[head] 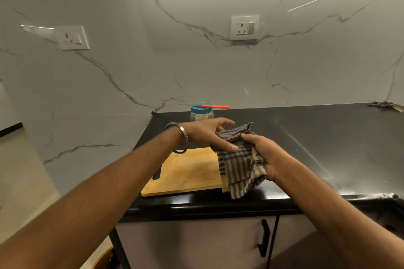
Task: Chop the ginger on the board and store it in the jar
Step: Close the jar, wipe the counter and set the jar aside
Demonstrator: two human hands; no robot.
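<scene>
Worktop (pixel 306 137), black: wooden chopping board (pixel 185 172) at its front edge, bare of ginger. Jar (pixel 201 113), clear with blue lid, closed, near the back edge beyond the board; red-handled knife (pixel 209 106) lies flat across the lid. Checked cloth (pixel 238 166) hangs over the board's right end, gripped by right hand (pixel 262 155), fingers curled round it; left hand (pixel 209 135), bangle (pixel 179 135) on wrist, fingers outstretched, rests against the cloth's top.
</scene>
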